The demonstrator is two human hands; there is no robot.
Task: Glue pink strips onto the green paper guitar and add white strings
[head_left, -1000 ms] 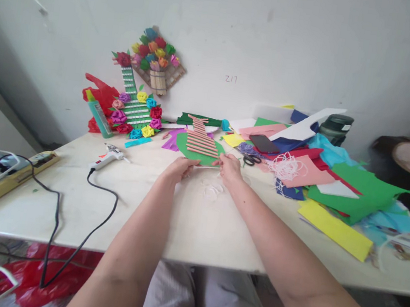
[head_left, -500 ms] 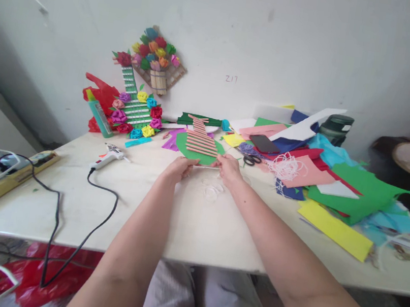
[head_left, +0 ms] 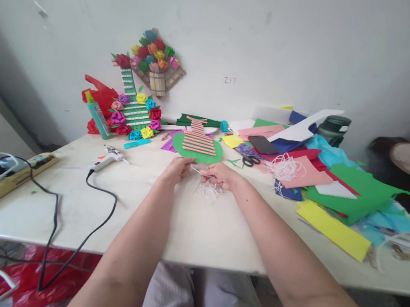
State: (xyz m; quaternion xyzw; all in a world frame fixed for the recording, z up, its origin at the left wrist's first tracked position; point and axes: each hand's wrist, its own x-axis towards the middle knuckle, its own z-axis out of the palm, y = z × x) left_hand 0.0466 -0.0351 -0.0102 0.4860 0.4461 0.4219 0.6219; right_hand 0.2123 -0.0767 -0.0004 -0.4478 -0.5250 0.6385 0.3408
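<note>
Between my two hands runs a thin white string [head_left: 196, 171], its loose loops lying on the table just below. My left hand [head_left: 178, 168] is closed in a pinch on one part of it. Fingers pressed together, my right hand [head_left: 221, 175] grips the string a short way to the right. Right beyond my hands lies a green guitar-shaped paper piece [head_left: 178, 145], with pink paper rolls [head_left: 199, 144] laid across it in rows that narrow toward the far end.
A hot glue gun [head_left: 110, 157] lies left, its black cord crossing the table. Behind it stand a glue bottle [head_left: 98, 116] and a flower-trimmed paper guitar [head_left: 134, 110]. Scissors [head_left: 250, 161], a phone [head_left: 264, 145], tangled white string [head_left: 283, 167] and coloured sheets [head_left: 336, 229] spread to the right.
My right hand has come down and left, nearer my left hand, away from the green piece's edge. The stretch of string between the hands is shorter and now slants.
</note>
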